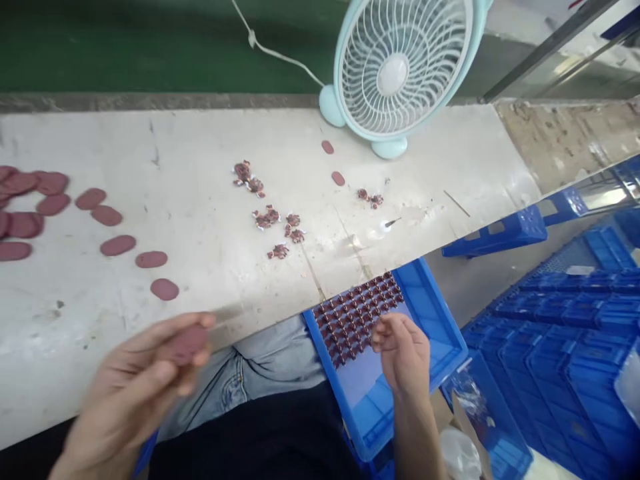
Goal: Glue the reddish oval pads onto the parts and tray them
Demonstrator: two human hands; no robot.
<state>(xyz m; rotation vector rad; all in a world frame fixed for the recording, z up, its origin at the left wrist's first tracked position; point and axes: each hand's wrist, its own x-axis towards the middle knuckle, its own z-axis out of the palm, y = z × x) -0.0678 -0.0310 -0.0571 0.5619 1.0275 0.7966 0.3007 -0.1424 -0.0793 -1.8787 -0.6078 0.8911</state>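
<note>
My left hand point(125, 393) holds a flat, dark-red oval piece point(190, 343) between thumb and fingers, just above the table's front edge. Over a blue tray point(431, 300) beside my lap is my right hand point(406, 350), its fingers curled together; whatever they may pinch is hidden. Rows of small dark-red parts with shiny bits point(353, 320) fill the far portion of that tray. More oval pieces point(165, 289) trail leftward across the table to a pile point(25, 225). Small clusters of brown parts point(267, 217) lie around the table's middle.
A light-blue fan point(393, 75) stands at the back of the white table point(195, 153), its cord running behind. Near the right side lie a thin stick point(457, 203) and a small dark-tipped item point(393, 223). Stacked blue crates point(560, 360) and a blue stool point(500, 233) are at right.
</note>
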